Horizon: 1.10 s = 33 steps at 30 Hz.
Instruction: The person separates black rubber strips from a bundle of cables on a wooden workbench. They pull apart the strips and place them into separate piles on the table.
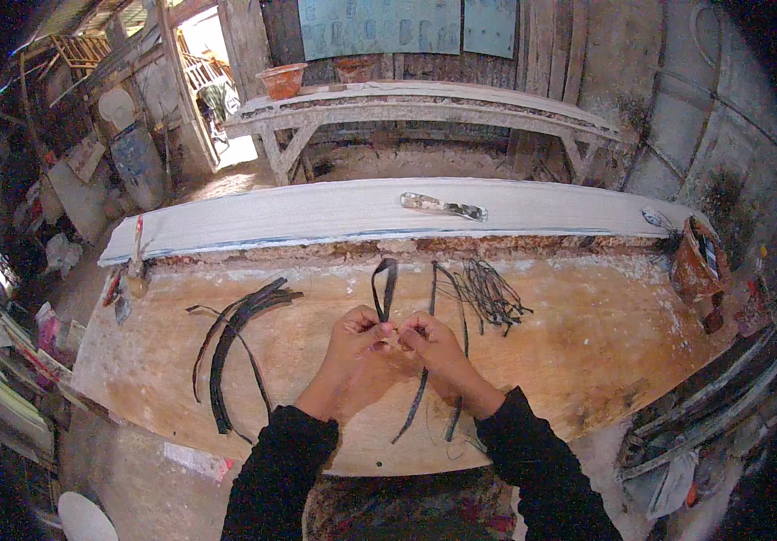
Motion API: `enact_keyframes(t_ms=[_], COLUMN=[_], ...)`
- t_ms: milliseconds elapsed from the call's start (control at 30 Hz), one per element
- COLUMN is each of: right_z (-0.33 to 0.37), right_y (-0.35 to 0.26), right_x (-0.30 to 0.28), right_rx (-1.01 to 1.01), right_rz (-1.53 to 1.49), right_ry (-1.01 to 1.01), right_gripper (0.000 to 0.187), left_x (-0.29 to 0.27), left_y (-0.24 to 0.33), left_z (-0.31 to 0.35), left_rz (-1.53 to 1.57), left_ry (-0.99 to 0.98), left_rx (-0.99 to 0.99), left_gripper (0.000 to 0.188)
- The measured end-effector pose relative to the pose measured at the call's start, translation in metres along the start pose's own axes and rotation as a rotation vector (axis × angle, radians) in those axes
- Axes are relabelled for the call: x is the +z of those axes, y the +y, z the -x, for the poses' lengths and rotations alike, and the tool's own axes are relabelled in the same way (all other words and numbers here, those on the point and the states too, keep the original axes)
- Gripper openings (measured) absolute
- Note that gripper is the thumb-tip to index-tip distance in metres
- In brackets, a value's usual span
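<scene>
The dark strip loop extends to the far side of the left hand, its near end clamped between thumb and fingers. Just beside it, the right hand has its fingertips together; what they pinch cannot be told. Curved dark strips lie left on the wooden table, thin looped strands far right.

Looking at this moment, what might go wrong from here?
The dark loop could slip or spring open, since it is held only in the left hand's pinch.
The right hand and wrist lie over loose dark strips, so moving that arm might drag them askew.
The bundle of thin strands fans out close by and might snag or tangle with those strips.
</scene>
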State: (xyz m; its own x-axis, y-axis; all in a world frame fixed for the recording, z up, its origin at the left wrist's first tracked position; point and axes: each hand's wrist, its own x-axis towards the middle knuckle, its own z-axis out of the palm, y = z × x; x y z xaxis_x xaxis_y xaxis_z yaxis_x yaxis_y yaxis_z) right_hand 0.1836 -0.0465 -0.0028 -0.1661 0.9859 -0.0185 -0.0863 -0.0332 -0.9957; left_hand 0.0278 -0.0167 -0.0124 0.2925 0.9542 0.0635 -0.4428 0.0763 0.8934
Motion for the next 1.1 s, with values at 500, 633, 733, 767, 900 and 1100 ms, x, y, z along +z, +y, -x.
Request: enact_keyframes(t_ms=[500, 633, 733, 767, 900, 1100], right_z=[0.011, 0.003, 0.004, 0.005, 0.003, 0.002], right_y=[-0.016, -0.009, -0.004, -0.003, -0.007, -0.005], right_x=[0.004, -0.006, -0.009, -0.01, -0.005, -0.005], right_rx=[-0.928, -0.869, -0.693, -0.641, -0.722, -0.757], right_rz=[0.806, 0.722, 0.669, 0.672, 0.651, 0.677], right_ry=[0.221, -0.023, -0.074, -0.07, 0.05, 0.16], right_gripper=[0.01, 0.02, 0.019, 0.019, 0.013, 0.009], left_x=[0.009, 0.008, 0.007, 0.008, 0.012, 0.013], left_y=[0.005, 0.008, 0.008, 0.009, 0.014, 0.017], left_z=[0.005, 0.004, 0.004, 0.005, 0.008, 0.008], left_rz=[0.039, 0.007, -0.05, -0.06, -0.096, -0.176], left_ry=[-0.049, -0.101, -0.084, -0.07, -0.05, -0.094], left_rx=[-0.038, -0.061, -0.042, -0.032, -0.021, 0.008], left_gripper=[0.015, 0.011, 0.009, 0.008, 0.009, 0.01])
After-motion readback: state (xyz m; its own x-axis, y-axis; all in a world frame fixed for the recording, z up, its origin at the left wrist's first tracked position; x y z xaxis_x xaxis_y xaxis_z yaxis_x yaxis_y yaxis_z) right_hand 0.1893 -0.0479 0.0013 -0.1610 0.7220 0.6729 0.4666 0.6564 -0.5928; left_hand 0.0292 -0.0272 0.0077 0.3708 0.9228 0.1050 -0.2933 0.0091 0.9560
